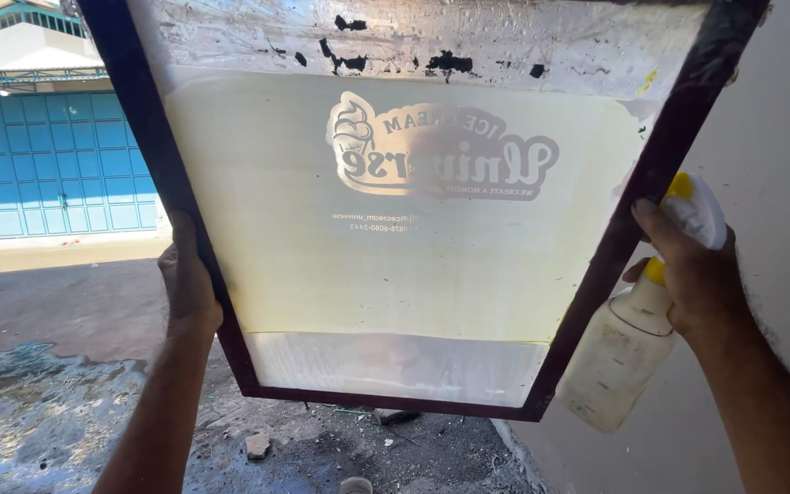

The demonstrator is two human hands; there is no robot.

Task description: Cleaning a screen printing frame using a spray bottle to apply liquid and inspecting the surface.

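Up against the daylight, a screen frame is held raised and tilted, mesh facing the camera. Mesh coating is pale yellow with a reversed stencil design near the top; clear strip along the near edge, dark flecks along the far edge.

Left hand grips the frame's left rail, fingers wrapped behind it, thumb side toward the camera.

Right hand presses the right rail while also holding a spray bottle; fingers curled around the bottle's neck, index finger up on the rail. Bottle hangs down, body cloudy white, yellow collar.

Below: wet ground, small debris. Far left: blue door. Right: pale wall.

Judgement: inspection goes best with both rails held level and steady so backlight passes evenly through the stencil; the right grip is shared with the bottle, so frame support there looks weaker.
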